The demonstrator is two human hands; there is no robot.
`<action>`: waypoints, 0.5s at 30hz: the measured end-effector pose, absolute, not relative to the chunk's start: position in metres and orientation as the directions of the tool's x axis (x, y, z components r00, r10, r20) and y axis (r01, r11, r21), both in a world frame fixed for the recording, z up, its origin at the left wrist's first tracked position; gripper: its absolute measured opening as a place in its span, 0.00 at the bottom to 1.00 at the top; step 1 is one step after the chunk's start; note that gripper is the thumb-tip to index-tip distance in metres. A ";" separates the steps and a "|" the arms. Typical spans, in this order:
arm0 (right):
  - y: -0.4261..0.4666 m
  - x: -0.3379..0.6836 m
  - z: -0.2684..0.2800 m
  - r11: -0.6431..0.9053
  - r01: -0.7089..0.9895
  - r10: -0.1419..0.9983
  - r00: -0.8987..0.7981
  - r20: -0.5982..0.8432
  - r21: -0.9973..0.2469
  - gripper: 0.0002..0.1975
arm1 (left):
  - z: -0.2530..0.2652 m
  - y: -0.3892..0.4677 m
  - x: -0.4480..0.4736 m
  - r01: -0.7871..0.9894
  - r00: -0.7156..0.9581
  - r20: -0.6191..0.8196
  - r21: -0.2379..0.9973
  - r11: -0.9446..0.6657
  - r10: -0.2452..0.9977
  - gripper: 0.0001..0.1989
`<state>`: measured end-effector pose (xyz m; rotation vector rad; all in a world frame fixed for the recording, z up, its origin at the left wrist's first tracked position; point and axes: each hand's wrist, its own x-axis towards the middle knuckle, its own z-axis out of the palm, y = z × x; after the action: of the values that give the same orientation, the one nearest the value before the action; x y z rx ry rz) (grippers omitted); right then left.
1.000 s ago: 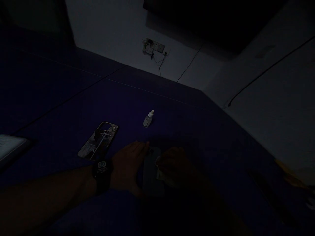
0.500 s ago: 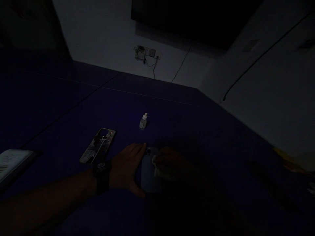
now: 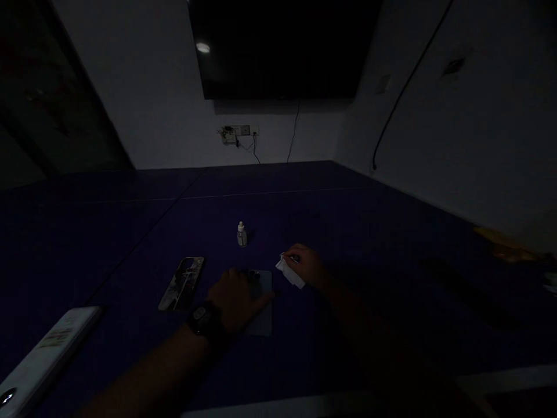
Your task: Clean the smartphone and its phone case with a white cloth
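Our bluish-grey phone [image 3: 265, 320] lies camera-side up on the dark blue table [image 3: 296, 354]; our left hand [image 3: 235, 299] partly covers it, grip unclear, our right hand [image 3: 307, 266] pinching a crumpled white cloth [image 3: 290, 276] beside it.

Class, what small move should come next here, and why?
Probably bring the cloth onto the phone: the right hand pinches it just off the phone's right edge, while the left hand lies across the phone, seemingly steadying it.

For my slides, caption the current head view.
Left hand on a phone, right hand holding a white cloth beside it.
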<state>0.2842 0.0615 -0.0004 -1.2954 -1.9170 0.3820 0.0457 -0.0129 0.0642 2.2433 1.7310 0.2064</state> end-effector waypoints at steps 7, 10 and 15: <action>0.062 0.292 0.003 0.381 0.673 0.904 -0.127 0.408 -0.634 0.08 | 0.053 -0.017 0.083 0.938 0.146 -0.080 0.329 -0.112 0.986 0.38; 0.062 0.291 0.003 0.373 0.670 0.907 -0.119 0.403 -0.641 0.08 | 0.051 -0.015 0.085 0.932 0.118 -0.093 0.354 -0.078 0.989 0.28; 0.063 0.285 0.001 0.356 0.642 0.915 -0.092 0.393 -0.679 0.08 | 0.062 -0.011 0.074 0.883 0.116 -0.122 0.466 -0.046 0.986 0.23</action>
<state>0.2849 0.0635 0.0009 -1.3688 -1.8180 0.4299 0.0738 -0.0106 0.0616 1.9746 1.8106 0.3217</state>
